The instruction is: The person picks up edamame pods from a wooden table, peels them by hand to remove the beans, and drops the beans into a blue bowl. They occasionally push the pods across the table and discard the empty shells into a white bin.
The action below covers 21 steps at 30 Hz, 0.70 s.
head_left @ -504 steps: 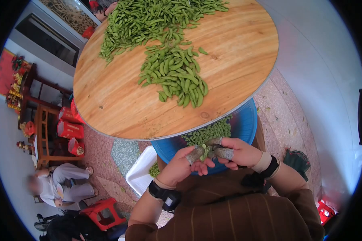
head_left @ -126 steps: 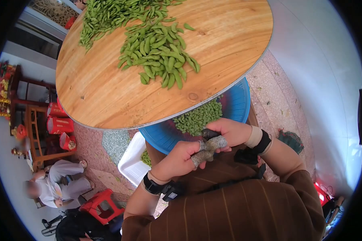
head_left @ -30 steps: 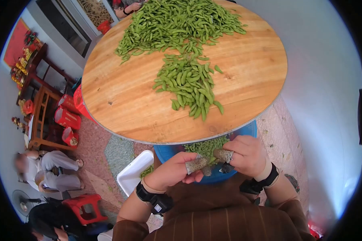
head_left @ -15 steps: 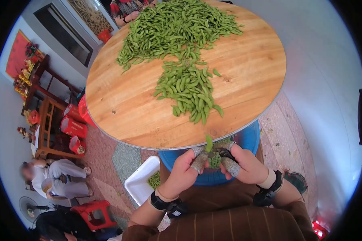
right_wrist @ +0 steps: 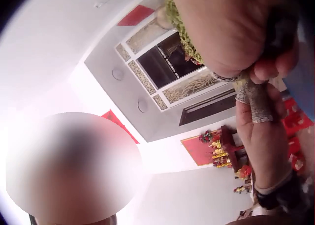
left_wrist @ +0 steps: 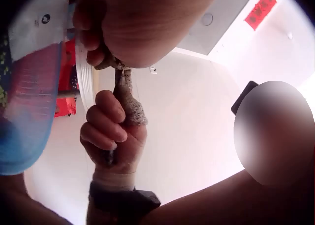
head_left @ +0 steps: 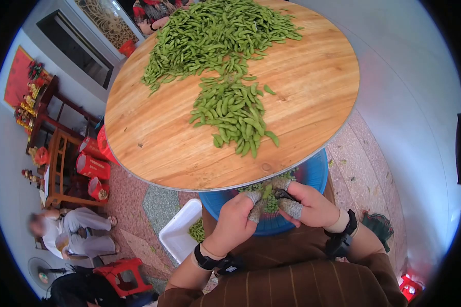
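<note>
Green pod [head_left: 267, 191] is pinched between both hands [head_left: 235, 221] [head_left: 317, 207], above the blue basin [head_left: 318, 171].

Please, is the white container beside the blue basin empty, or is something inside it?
Not empty: some green pods lie inside the white container. How full it is cannot be told, because part of it is hidden.

Tabletop [head_left: 302, 92] smooth wood; basin [head_left: 318, 176] glossy plastic; garment [head_left: 292, 281] matt cloth; stool [head_left: 134, 265] plastic.

Curled fingers [left_wrist: 104, 121], blue basin [left_wrist: 27, 148], red panel [left_wrist: 260, 9]
</note>
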### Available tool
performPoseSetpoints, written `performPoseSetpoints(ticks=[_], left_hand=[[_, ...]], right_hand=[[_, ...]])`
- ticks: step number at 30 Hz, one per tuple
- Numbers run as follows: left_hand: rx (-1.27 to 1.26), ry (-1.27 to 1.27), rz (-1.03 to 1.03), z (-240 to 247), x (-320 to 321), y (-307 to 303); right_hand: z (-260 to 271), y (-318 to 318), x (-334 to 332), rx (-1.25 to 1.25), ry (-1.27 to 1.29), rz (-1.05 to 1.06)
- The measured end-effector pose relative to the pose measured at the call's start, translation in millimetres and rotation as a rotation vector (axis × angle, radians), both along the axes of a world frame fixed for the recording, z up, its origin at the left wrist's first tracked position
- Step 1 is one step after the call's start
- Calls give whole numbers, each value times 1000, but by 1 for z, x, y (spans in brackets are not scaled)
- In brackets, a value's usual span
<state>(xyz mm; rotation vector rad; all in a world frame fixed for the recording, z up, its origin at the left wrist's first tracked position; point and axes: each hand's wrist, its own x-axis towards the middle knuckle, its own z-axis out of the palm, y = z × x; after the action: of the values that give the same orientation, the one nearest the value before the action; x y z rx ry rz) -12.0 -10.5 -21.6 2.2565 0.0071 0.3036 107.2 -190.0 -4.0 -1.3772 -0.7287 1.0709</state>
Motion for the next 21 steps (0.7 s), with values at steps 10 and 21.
performPoseSetpoints(ticks=[10,21], left_hand=[[-877,361,47,-9,1,-4],[397,-49,105,-30,-4,-2]], right_hand=[[-12,6,3,-25,539,64],[-22,12,-10,-129,218,-12]])
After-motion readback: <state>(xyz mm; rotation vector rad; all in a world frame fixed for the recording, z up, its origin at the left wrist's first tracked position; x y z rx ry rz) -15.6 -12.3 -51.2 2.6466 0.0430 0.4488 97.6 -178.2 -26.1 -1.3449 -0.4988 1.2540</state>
